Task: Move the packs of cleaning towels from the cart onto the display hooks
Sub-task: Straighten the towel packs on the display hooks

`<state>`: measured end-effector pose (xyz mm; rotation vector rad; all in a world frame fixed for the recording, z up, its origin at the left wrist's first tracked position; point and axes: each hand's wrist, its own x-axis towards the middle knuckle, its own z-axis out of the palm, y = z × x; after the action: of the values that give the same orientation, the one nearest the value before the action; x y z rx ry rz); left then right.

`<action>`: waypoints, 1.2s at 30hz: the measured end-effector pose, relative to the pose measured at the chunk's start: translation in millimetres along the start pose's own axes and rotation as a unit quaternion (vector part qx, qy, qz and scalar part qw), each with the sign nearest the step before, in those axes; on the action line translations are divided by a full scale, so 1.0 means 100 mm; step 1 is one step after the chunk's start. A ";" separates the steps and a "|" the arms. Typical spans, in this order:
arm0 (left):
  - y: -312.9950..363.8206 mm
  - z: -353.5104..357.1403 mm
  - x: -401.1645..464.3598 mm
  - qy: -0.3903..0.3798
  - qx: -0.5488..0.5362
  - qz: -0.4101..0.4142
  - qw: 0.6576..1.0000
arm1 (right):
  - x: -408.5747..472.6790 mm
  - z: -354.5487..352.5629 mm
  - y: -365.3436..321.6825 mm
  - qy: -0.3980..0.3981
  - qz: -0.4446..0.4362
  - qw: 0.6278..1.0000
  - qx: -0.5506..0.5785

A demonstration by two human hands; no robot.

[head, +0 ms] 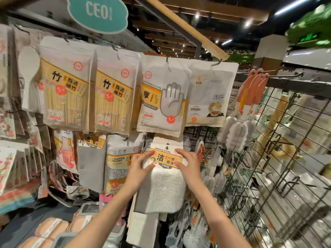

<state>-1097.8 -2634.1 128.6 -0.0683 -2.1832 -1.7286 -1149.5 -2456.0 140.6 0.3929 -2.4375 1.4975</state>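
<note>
Pack of cleaning towels with a white and orange cardboard header and a fluffy white cloth hanging below (165,174): held up against the display, just under the white pouch of disposable gloves printed with a grey hand (162,97) and just right of the cleaning sponge pack with a silver mesh window (119,165). More header cards of the same kind visible directly behind it, so probably being threaded onto a hook already carrying others; the hook itself hidden behind the card.

Left hand (138,166): fingertips and thumb pinching the left edge of the header. Right hand (187,162): fingers curled over the header's right edge, pinching it likewise. Both holds on the stiff card, none on the cloth.

Likely light and soft below, floppy, with the card the only rigid part. Best taken by the header near the hang hole, as here; a hold on the cloth would probably let the card tip and miss the hook. Nothing fragile, though thin card may crease or tear at the hole if forced.

Little spare room: neighbouring packs touching or nearly so on the left, glove pouch overhanging above. To the right, hanging pink-handled brushes with white fluffy heads (238,122) and a black wire grid panel (279,158) near the right forearm. Open space mostly toward the body, so a straight push in and pull back seems safest.
</note>
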 end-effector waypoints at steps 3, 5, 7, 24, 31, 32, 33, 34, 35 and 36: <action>-0.08 0.04 0.10 0.001 0.022 -0.008 1.000 | 0.05 0.04 0.07 0.014 0.008 1.000 -0.013; -0.13 0.09 0.18 -0.001 0.056 0.001 0.998 | 0.10 0.07 0.11 0.025 0.001 0.999 -0.037; -0.17 0.15 0.25 -0.004 0.097 0.023 0.995 | 0.13 0.10 0.13 0.027 -0.012 0.997 -0.067; -0.52 0.41 0.61 -0.015 0.392 0.100 0.914 | 0.27 0.24 0.46 0.014 -0.073 0.955 -0.288; -0.63 0.41 0.72 -0.032 0.422 0.107 0.899 | 0.36 0.30 0.56 0.021 -0.071 0.944 -0.322; -0.63 0.41 0.75 -0.035 0.426 0.106 0.898 | 0.39 0.31 0.57 0.025 -0.071 0.943 -0.324; -0.64 0.42 0.77 -0.037 0.429 0.105 0.896 | 0.41 0.31 0.58 0.028 -0.070 0.942 -0.327; -0.65 0.42 0.79 -0.038 0.430 0.104 0.896 | 0.43 0.32 0.58 0.030 -0.068 0.940 -0.332; -0.65 0.43 0.82 -0.040 0.430 0.102 0.896 | 0.46 0.33 0.59 0.032 -0.066 0.939 -0.336; -0.65 0.43 0.84 -0.043 0.430 0.100 0.896 | 0.48 0.34 0.59 0.034 -0.062 0.938 -0.339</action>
<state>-1203.4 -2624.8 84.9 -0.1362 -2.6855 -0.5520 -1218.0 -2465.1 93.7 0.3270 -2.6131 0.5393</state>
